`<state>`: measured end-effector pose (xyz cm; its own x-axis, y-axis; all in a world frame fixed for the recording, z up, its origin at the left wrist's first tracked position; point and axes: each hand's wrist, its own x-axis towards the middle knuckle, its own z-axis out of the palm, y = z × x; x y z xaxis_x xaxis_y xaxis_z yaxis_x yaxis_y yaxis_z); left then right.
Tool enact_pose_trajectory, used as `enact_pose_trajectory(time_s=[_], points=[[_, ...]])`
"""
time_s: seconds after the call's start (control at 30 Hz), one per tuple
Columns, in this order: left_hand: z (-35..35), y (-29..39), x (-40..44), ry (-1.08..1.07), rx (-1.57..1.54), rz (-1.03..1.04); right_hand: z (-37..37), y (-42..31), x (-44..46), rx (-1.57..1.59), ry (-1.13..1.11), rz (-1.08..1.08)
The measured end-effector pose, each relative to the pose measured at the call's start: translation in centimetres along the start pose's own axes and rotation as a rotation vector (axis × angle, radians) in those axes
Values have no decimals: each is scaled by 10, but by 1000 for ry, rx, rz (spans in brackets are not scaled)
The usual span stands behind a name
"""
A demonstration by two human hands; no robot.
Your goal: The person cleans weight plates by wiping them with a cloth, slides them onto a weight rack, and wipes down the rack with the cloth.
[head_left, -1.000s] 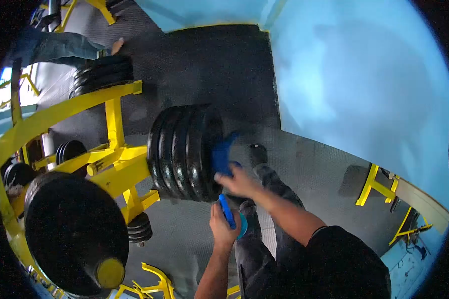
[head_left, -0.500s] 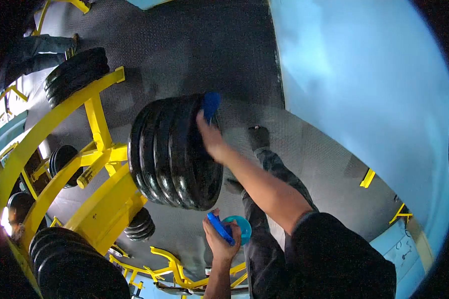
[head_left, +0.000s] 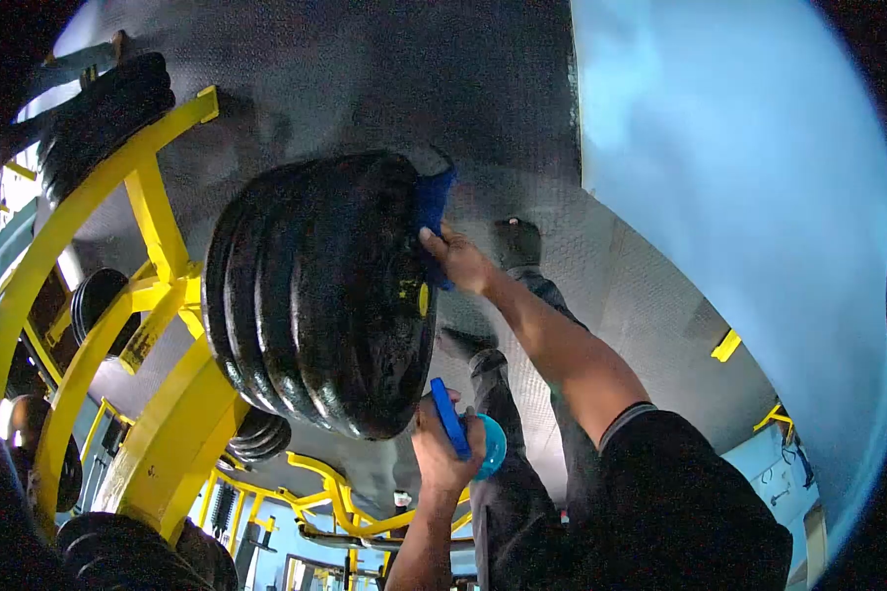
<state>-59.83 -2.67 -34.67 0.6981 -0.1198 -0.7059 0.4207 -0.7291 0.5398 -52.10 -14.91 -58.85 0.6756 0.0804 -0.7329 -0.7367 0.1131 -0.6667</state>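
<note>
A stack of black weight plates (head_left: 310, 286) hangs on the yellow rack (head_left: 182, 424), seen from above. My right hand (head_left: 460, 258) is closed on a blue cloth (head_left: 434, 209), which lies against the outer face of the end plate near its upper edge. A bit of yellow shows at that plate's centre. Below the stack and apart from it, my left hand (head_left: 443, 448) grips a spray bottle with a blue head (head_left: 449, 419) and a round teal body (head_left: 490, 448). My fingers partly cover the bottle.
More plates hang on the rack at upper left (head_left: 108, 118) and lower left (head_left: 133, 552). A light blue wall (head_left: 719, 148) rises on the right. Dark textured floor (head_left: 384, 79) lies beyond. Another person's leg (head_left: 79, 64) shows at the far upper left.
My view has shifted closer to the plates, which look larger. My right hand and the cloth have moved lower across the end plate's face. The spray bottle stays in my left hand, turned more upright.
</note>
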Motion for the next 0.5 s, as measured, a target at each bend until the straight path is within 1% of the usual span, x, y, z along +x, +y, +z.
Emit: enact_pose_trajectory(time_s=[0.03, 0.07, 0.13, 0.2, 0.23, 0.3, 0.33, 0.37, 0.4, 0.47, 0.5], points=[[1, 3, 1, -7, 5, -6, -6, -11, -5, 53, -48, 24], [3, 9, 2, 5, 23, -37, -16, -22, -13, 37, -88, -102], [0, 13, -1, 20, 49, -73, -17, -55, -25, 31, -132, -227], [-5, 12, -1, 14, 119, 32, -4, -71, -22, 124, -62, -204], [-6, 14, 1, 15, 123, 40, 2, -59, -15, 126, -58, -211], [-10, 17, 1, 53, 141, 103, 21, -18, -1, 45, 71, -392], [-11, 14, 0, 59, 144, 109, 29, -6, -10, 210, 41, -200], [-11, 11, -3, 44, 107, 32, 38, 6, -19, 380, 41, -6], [-11, 9, -7, 22, 67, -45, 39, 22, -33, 431, -52, 174], [-7, -10, -13, 38, 92, 12, 65, 49, -74, 435, 6, 350], [-6, -16, -15, 63, 120, 56, 63, 41, -103, 326, -83, 157]])
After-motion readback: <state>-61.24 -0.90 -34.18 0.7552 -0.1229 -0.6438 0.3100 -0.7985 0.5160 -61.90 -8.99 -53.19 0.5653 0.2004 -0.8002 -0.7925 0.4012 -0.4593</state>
